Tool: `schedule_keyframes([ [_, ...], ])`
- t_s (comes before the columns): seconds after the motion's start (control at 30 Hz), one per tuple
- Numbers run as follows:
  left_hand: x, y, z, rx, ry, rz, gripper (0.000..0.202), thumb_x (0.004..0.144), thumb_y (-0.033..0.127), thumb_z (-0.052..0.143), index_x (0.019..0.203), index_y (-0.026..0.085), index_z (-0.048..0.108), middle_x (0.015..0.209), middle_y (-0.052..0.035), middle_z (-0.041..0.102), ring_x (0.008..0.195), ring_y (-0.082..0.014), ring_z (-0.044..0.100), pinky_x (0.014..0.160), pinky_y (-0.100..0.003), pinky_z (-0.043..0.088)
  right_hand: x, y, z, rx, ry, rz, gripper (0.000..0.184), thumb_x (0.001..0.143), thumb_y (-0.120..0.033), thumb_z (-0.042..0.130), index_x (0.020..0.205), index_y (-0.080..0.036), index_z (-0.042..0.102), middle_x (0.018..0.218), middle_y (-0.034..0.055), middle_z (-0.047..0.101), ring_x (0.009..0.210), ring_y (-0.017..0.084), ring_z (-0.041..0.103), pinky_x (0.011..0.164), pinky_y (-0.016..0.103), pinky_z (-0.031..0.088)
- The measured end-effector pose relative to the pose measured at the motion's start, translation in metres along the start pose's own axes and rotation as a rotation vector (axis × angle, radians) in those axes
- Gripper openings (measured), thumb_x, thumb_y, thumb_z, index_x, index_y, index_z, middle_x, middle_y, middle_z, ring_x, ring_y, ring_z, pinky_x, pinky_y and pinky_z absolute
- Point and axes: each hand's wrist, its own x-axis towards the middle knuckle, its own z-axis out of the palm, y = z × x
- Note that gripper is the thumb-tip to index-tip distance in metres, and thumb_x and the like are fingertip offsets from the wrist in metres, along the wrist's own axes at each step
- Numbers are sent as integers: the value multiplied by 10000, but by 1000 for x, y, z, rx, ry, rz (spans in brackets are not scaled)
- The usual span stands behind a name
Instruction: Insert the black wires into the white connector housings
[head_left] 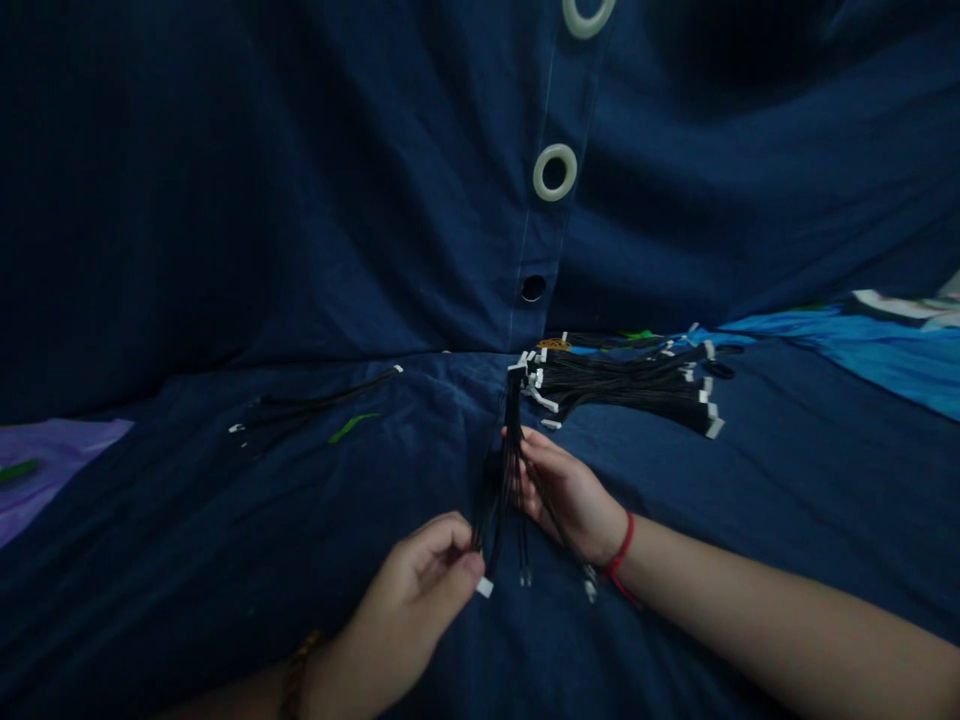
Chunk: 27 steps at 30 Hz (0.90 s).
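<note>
A black wire harness (pixel 513 410) with a white connector at its top hangs between my hands, its loose wires fanning downward. My right hand (pixel 562 490) is closed around the upper part of the wires. Lower down, my left hand (pixel 424 580) pinches some of the strands just above a small white connector (pixel 484 588). Several bare wire ends with small metal tips dangle below my right hand. Just beyond that hand lies a thick pile of similar black harnesses (pixel 630 385) with white connectors at both ends.
Another black harness (pixel 322 402) lies at the left, beside a green strip (pixel 352 427). Dark blue cloth (pixel 225 520) covers the surface, and a blue curtain with rings (pixel 555 172) rises behind. Purple fabric (pixel 60 460) is at far left, bright blue fabric (pixel 885 355) at right.
</note>
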Motion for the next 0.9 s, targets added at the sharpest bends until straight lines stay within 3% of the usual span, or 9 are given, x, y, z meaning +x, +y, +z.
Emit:
schedule_keyframes([
  [0.17,2,-6,0,-320,314,-92,166,734,323,586,707,159,584,654,-2,519,626,-138,484,618,-262,415,1,-2,-4,100,-69,40,234,868,-289,491,1043,-137,522,941,40,570,724,123,575,605,280,497],
  [0.3,4,-2,3,-572,373,-125,163,664,304,664,665,155,597,654,-3,521,655,-150,499,637,-280,425,-1,-2,-4,154,-99,29,228,868,-296,490,1025,-135,529,923,36,574,711,119,573,603,279,493],
  [0.5,1,-3,2,-730,294,-145,288,629,383,709,788,148,657,782,-41,567,781,-174,501,698,-287,412,-2,-2,-6,188,-130,82,242,868,-323,486,1004,-131,539,921,38,579,736,129,576,635,299,491],
  [0.63,-1,-6,1,-712,162,-65,252,729,411,616,780,166,644,713,-13,522,712,-143,463,684,-267,390,-3,-1,-6,187,-142,125,230,869,-309,487,1005,-131,538,908,34,578,706,118,573,606,279,491],
  [0.77,-2,-6,-1,-628,65,37,204,831,289,486,728,171,616,699,-6,490,696,-134,437,662,-255,364,-4,-2,-5,181,-155,144,227,868,-300,490,1013,-132,535,920,36,576,713,119,573,608,280,492],
  [0.9,0,-5,-2,-384,35,1,173,822,222,460,823,173,626,781,-25,531,770,-156,463,708,-270,350,-4,-3,-3,169,-172,137,226,868,-303,490,1006,-131,537,914,34,577,709,118,573,609,281,491],
])
